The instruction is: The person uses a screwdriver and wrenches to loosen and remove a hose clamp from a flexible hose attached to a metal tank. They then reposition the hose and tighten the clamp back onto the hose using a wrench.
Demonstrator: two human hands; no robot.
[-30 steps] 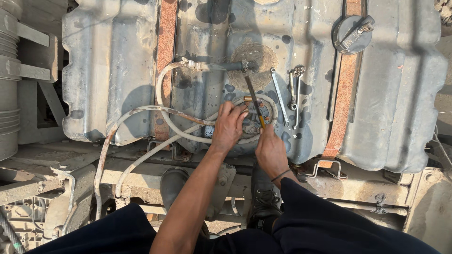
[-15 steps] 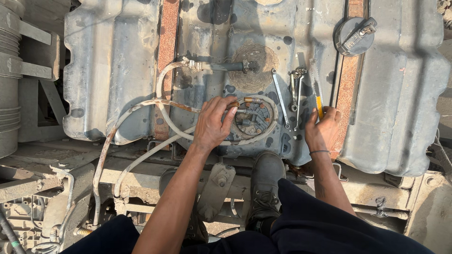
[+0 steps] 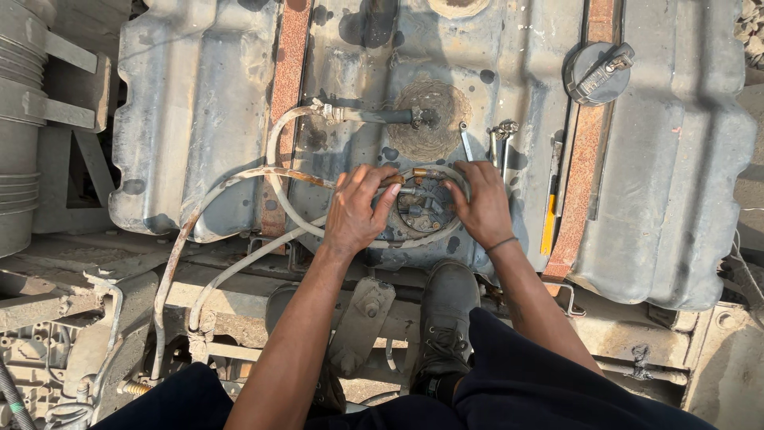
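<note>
Head view: left hand point(image 3: 356, 213) pinches the hose fitting point(image 3: 395, 180); right hand point(image 3: 481, 204) curls, half-closed, on the round sender point(image 3: 422, 209). Forcing either could kink the hoses point(image 3: 278, 171).

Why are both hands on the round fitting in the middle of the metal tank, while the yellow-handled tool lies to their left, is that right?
Not quite. The head view shows the yellow-handled tool lying to the right of the hands, beside the rusty strap. The left hand and right hand are indeed on the round fitting of the metal tank.
</note>
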